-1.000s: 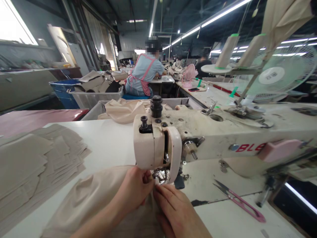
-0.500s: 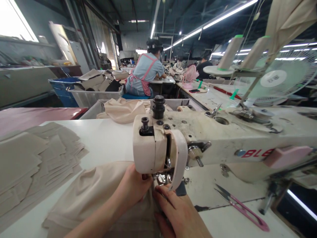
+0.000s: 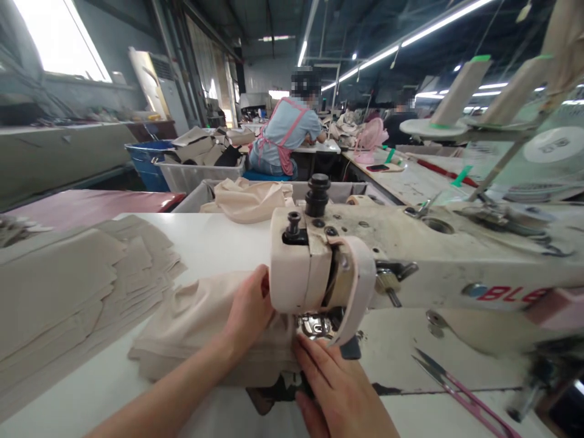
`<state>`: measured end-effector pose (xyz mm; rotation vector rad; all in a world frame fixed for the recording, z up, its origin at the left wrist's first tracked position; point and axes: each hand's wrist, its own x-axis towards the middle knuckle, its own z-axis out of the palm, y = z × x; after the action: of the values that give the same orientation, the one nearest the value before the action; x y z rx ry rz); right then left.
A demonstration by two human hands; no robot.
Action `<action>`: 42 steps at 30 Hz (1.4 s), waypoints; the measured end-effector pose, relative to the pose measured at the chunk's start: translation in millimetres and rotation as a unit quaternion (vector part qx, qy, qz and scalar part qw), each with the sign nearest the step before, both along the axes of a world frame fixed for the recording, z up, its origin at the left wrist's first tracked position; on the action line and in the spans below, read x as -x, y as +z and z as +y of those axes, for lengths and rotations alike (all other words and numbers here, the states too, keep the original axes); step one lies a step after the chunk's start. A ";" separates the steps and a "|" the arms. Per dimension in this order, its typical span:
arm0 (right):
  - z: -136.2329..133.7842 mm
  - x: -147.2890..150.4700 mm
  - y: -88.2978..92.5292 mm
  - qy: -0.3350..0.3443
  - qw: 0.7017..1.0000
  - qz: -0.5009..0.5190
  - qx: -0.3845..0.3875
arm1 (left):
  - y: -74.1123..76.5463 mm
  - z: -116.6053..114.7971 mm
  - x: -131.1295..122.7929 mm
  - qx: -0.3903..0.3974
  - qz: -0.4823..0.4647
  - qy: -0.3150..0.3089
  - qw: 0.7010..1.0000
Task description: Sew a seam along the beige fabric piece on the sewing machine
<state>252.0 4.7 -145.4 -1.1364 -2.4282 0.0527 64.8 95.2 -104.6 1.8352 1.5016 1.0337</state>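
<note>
A white sewing machine [image 3: 296,261] stands in front of me, its metal presser foot [image 3: 314,325] low over the bed. Beige fabric [image 3: 201,322] lies on the white table left of the foot, with its edge beside it. My left hand [image 3: 250,304] grips the fabric just left of the machine head, fingertips partly hidden in its folds. My right hand [image 3: 331,374] rests at the fabric's right edge just before the foot, fingers pressed together; whether cloth is pinched under them is hidden.
Stacked beige pieces [image 3: 82,274] cover the table's left. Pink-handled scissors [image 3: 469,395] lie at the right. Behind are a grey bin [image 3: 205,176] with fabric, thread cones [image 3: 463,91], and a person in a pink apron [image 3: 285,131].
The view has turned left, shifting the scene rightward. The fabric has moved away from me, its near edge now close to the foot. My left hand has moved farther back along the machine head.
</note>
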 end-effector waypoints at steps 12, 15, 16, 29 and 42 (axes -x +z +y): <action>-15.4 -4.6 23.6 0.012 0.988 0.098 0.120 | 8.1 -53.4 12.2 -0.059 0.160 -0.253 0.952; -14.7 -0.6 23.6 0.020 0.995 0.066 0.069 | 8.0 -48.6 13.9 -0.081 0.178 -0.286 0.938; -14.1 0.3 24.2 0.023 0.996 0.061 0.056 | 6.4 -47.5 14.3 -0.096 0.182 -0.301 0.931; 2.8 -5.9 30.6 0.027 0.993 0.041 0.108 | -15.0 -47.0 1.4 -0.189 0.114 -0.247 0.944; 3.9 -8.8 20.6 0.017 0.995 0.076 0.066 | -10.5 -31.8 -2.9 -0.114 0.084 -0.170 0.975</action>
<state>260.8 8.6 -124.8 -1.1036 -2.3363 0.3041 67.7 63.4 -115.1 2.2933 1.1359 0.9301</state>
